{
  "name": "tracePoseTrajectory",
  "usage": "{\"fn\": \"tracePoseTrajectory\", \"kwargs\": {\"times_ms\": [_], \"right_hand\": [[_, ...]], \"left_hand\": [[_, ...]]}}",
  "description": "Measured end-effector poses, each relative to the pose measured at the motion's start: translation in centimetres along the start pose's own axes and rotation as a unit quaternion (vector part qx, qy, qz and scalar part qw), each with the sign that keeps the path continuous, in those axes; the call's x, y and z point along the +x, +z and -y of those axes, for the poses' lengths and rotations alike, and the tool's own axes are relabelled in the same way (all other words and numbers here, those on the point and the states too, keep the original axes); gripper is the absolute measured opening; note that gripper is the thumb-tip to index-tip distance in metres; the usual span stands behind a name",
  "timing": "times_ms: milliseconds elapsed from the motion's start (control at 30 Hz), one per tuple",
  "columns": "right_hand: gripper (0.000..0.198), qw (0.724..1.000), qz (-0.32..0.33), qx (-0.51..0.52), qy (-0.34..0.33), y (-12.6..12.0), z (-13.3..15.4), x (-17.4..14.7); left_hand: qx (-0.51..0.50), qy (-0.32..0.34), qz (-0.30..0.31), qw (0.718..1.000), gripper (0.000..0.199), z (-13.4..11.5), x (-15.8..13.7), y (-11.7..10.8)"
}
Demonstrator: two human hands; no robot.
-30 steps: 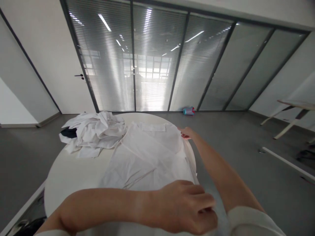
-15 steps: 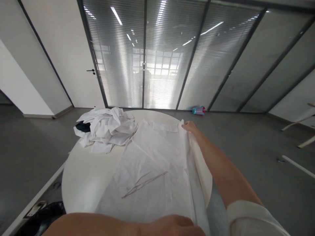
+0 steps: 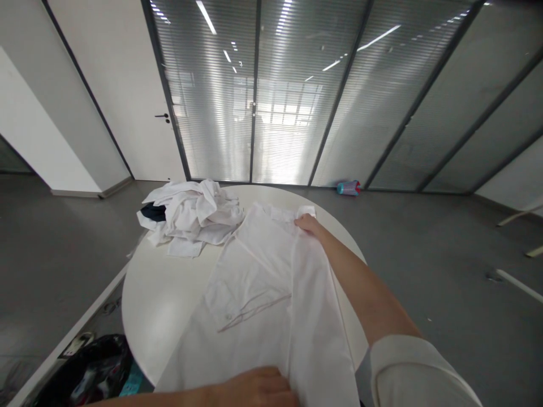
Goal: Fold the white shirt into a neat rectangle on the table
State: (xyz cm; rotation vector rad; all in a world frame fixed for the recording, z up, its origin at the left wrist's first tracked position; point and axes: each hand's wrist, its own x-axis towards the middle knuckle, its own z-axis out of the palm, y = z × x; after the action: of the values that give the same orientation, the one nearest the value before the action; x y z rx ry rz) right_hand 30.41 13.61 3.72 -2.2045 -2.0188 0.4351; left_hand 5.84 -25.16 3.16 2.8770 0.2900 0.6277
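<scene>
R hand (image 3: 298,221) pinches, fingers tight, a folded edge (image 3: 294,260) of thin white cloth garment (image 3: 254,265), far side of round white surface (image 3: 156,299); L hand (image 3: 261,389), partly out of view, curls over garment at surface's near side, can't tell if gripping. Risk IMO: uneven pull b/w hands may skew that edge. Black-lined bin (image 3: 55,377), near-left of surface, holds mixed bits (image 3: 93,381), too unclear to ID from here.

The white garment (image 3: 258,277) is of matt cloth, softly wrinkled; the heaped clothes (image 3: 199,212) look also matt, but crumpled. The tabletop (image 3: 165,294) is smooth and slightly glossy. The bin liner (image 3: 68,376) seems shiny plastic, the partition (image 3: 288,152) smooth glass.
</scene>
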Motion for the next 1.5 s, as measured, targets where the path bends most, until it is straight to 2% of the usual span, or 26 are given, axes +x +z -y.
{"fn": "tracePoseTrajectory", "kwargs": {"times_ms": [33,100,200,400,500,600,733,867,967,1067,1200,1333,1500], "right_hand": [[0.030,1.000,-0.011,0.005,0.002,0.3,-0.2,-0.2],[0.031,0.999,-0.032,0.016,0.009,0.8,-0.6,-0.3],[0.031,0.998,-0.052,0.025,0.031,1.1,-1.4,0.1],[0.031,0.994,-0.087,0.047,0.054,-0.4,-3.7,2.5],[0.030,0.993,-0.092,0.057,0.057,-0.9,-4.5,3.4],[0.034,0.993,-0.089,0.055,0.063,-1.2,-4.7,4.2],[0.043,0.991,-0.089,0.039,0.088,-1.8,-4.1,5.4],[0.052,0.988,-0.093,0.019,0.119,-2.2,-3.3,6.4],[0.051,0.987,-0.095,0.007,0.126,-2.1,-3.1,7.0],[0.044,0.988,-0.107,-0.013,0.111,-2.0,-2.9,7.7],[0.036,0.989,-0.121,-0.044,0.066,-1.7,-2.6,8.3],[0.033,0.989,-0.130,-0.063,0.025,-1.0,-2.8,8.2],[0.045,0.986,-0.159,-0.055,0.018,-0.1,-3.4,7.6]], "left_hand": [[-0.006,-0.016,-0.021,1.000,0.012,0.2,-0.2,0.1],[-0.020,-0.039,-0.043,0.998,0.016,0.7,-0.3,-0.3],[-0.021,-0.050,-0.038,0.998,0.021,1.8,0.1,-1.3],[0.015,-0.025,-0.031,0.999,0.017,6.5,1.1,-0.7],[0.028,-0.034,-0.041,0.998,0.011,7.6,0.9,-0.5],[0.020,-0.039,-0.046,0.998,0.010,7.4,0.7,-0.7],[0.062,-0.021,-0.038,0.997,0.007,6.8,0.6,-1.0],[0.067,-0.013,-0.038,0.997,0.008,6.8,0.6,-0.5],[0.050,-0.017,-0.037,0.998,0.013,7.2,0.7,0.1],[0.027,-0.013,-0.023,0.999,0.019,7.6,0.6,0.6],[-0.017,-0.001,0.015,1.000,0.018,8.1,0.2,1.3],[-0.067,-0.002,0.019,0.998,0.019,8.3,-0.1,2.4],[-0.002,-0.021,-0.001,1.000,0.021,8.0,-0.6,4.5]]}}
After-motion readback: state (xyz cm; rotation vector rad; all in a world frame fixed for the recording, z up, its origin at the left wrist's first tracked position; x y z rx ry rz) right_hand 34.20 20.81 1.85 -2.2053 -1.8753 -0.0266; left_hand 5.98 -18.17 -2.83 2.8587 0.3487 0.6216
